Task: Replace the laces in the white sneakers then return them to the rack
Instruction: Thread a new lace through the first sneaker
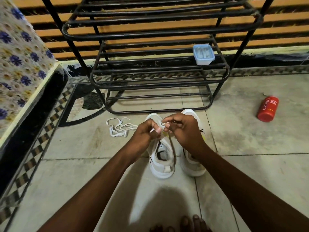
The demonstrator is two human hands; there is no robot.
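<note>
Two white sneakers stand side by side on the tiled floor, toes toward the rack. The left sneaker (161, 162) sits under my hands; the right sneaker (192, 166) is partly covered by my right wrist. My left hand (145, 133) and my right hand (184, 129) both pinch a white lace (163, 126) above the left sneaker's front eyelets. A loose white lace (119, 128) lies in a tangle on the floor just left of the shoes. The black metal shoe rack (158, 69) stands right behind them.
A small clear plastic box (203, 54) sits on a rack shelf at the right. A red bottle (268, 109) lies on the floor to the right. A patterned cloth-covered ledge (21, 64) runs along the left. My toes (189, 223) show at the bottom edge.
</note>
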